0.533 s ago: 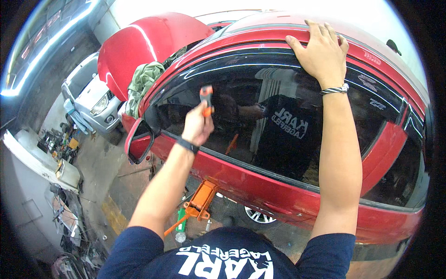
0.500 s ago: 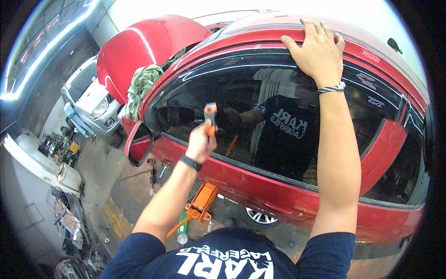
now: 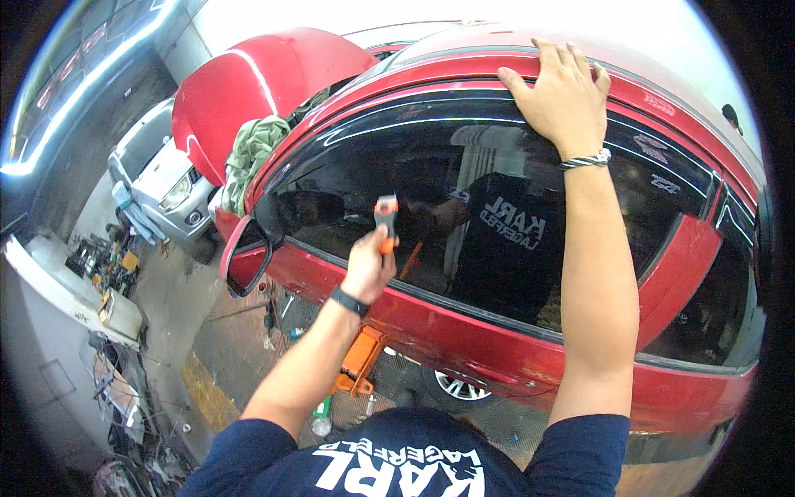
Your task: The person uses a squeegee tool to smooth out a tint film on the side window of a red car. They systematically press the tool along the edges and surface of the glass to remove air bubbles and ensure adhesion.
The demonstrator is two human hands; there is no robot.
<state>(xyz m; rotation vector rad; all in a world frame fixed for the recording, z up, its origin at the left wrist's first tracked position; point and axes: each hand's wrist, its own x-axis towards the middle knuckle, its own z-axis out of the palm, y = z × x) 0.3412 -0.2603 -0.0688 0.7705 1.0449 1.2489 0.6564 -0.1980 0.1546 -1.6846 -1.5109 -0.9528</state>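
Note:
My left hand (image 3: 368, 267) is closed around the handle of an orange and black scraper (image 3: 386, 212) with a short metal blade at its top. The tool is in front of the dark side window (image 3: 323, 178) of a red car; whether the blade touches the glass I cannot tell. My right hand (image 3: 566, 103) lies with fingers spread on the red roof edge (image 3: 476, 68) above the window, holding nothing. My reflection shows in the glass.
The red side mirror (image 3: 247, 255) juts out at the left, near a green cloth (image 3: 255, 153) beside the raised red hood (image 3: 257, 91). An orange floor jack (image 3: 360, 358) stands below the door. Further left are a silver vehicle (image 3: 166, 178) and a white counter (image 3: 70, 290).
My left hand has moved a little right and down with the scraper. My right hand stays on the roof edge almost unmoved.

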